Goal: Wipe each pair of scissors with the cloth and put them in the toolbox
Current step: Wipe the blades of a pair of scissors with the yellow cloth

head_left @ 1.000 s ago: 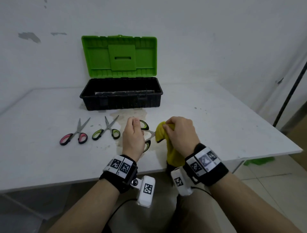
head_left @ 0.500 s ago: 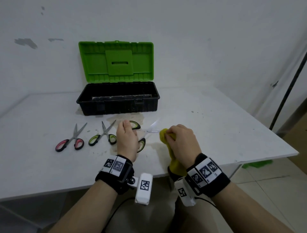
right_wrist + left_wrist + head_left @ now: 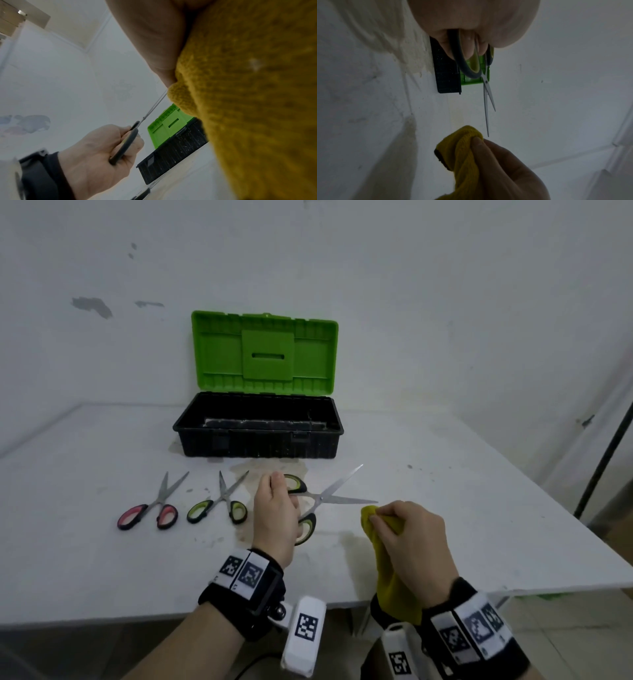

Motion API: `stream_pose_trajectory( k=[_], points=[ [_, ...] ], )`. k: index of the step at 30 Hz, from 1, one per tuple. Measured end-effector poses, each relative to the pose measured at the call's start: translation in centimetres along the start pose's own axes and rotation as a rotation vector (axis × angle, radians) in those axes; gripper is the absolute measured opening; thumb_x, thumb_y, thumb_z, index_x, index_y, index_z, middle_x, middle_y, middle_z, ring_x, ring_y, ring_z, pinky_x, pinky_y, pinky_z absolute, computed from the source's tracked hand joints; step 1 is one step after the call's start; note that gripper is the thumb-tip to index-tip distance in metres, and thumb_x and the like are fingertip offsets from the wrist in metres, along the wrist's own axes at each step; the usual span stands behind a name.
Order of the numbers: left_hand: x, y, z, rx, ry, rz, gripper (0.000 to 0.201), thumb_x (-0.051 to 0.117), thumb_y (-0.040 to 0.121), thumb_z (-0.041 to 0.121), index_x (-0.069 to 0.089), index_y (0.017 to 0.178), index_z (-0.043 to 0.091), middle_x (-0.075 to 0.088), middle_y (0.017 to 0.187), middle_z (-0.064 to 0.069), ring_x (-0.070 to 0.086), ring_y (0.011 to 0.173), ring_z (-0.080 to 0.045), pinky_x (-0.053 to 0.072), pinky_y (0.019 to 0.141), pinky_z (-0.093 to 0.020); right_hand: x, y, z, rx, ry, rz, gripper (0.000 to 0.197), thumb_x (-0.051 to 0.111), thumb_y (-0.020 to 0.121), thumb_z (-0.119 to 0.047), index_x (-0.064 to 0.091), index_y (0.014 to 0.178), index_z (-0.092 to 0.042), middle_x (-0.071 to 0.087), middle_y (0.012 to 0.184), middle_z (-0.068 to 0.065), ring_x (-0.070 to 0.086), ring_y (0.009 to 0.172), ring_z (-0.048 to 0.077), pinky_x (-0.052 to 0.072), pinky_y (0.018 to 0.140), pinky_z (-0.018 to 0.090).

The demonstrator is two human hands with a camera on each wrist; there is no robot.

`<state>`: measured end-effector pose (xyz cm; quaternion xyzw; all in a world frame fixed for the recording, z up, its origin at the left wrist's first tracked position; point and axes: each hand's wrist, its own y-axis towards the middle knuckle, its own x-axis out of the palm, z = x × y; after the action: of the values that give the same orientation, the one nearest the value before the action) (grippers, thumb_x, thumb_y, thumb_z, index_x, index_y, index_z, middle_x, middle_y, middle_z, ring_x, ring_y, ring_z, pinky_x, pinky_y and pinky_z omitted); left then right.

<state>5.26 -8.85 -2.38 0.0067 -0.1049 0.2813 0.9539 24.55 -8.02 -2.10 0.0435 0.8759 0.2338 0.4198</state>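
Note:
My left hand grips the black-and-green handles of a pair of scissors, blades spread open and pointing right above the table. My right hand pinches a bunched yellow cloth just off the tip of the lower blade, apart from it. In the left wrist view the scissors point at the cloth. The right wrist view is mostly filled by the cloth, with the left hand beyond. The toolbox, black with a raised green lid, stands open behind.
Two more pairs lie on the white table left of my hands: red-handled scissors and green-handled scissors. The table's front edge runs just under my wrists. A dark pole stands at the right.
The cloth has slid off the blades to the right and now sits past the tip. The scissors' blades have spread wider, and the left hand has lifted slightly.

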Motion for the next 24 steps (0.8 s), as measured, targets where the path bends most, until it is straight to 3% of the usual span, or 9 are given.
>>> stream_pose_trajectory(
  k=[5, 9, 15, 24],
  points=[
    [-0.3, 0.0, 0.1, 0.009, 0.017, -0.001, 0.030, 0.031, 0.108, 0.039, 0.049, 0.086, 0.031, 0.033, 0.057, 0.006, 0.026, 0.045, -0.009, 0.022, 0.042, -0.024, -0.1, 0.1, -0.1, 0.018, 0.011, -0.006, 0.007, 0.068, 0.086, -0.029, 0.070, 0.087, -0.022, 0.067, 0.085, -0.007, 0.058, 0.082, 0.012, 0.041, 0.072, 0.023],
    [-0.4, 0.3, -0.1, 0.019, -0.008, 0.001, 0.031, 0.032, 0.108, 0.039, 0.048, 0.091, 0.019, 0.033, 0.055, 0.008, 0.025, 0.044, -0.009, 0.020, 0.044, -0.024, -0.4, 0.3, -0.3, 0.020, 0.028, 0.014, 0.009, 0.068, 0.086, -0.028, 0.071, 0.087, -0.021, 0.068, 0.085, -0.005, 0.059, 0.083, 0.014, 0.044, 0.075, 0.026],
    [-0.4, 0.4, -0.2, 0.108, 0.046, -0.020, 0.034, 0.032, 0.107, 0.041, 0.043, 0.080, 0.023, 0.033, 0.057, 0.008, 0.025, 0.046, -0.009, 0.020, 0.042, -0.023, -1.1, 0.6, -0.2, 0.047, 0.054, 0.046, 0.010, 0.068, 0.085, -0.029, 0.072, 0.087, -0.020, 0.069, 0.086, -0.004, 0.060, 0.084, 0.014, 0.048, 0.080, 0.030],
    [0.4, 1.0, -0.4, 0.067, 0.016, -0.001, 0.033, 0.031, 0.108, 0.039, 0.044, 0.086, 0.019, 0.032, 0.050, 0.011, 0.025, 0.043, -0.008, 0.020, 0.042, -0.022, -1.3, 1.2, 1.2, 0.120, 0.081, 0.043, 0.008, 0.068, 0.085, -0.029, 0.072, 0.086, -0.022, 0.069, 0.084, -0.008, 0.059, 0.084, 0.010, 0.047, 0.079, 0.025]
  ],
)
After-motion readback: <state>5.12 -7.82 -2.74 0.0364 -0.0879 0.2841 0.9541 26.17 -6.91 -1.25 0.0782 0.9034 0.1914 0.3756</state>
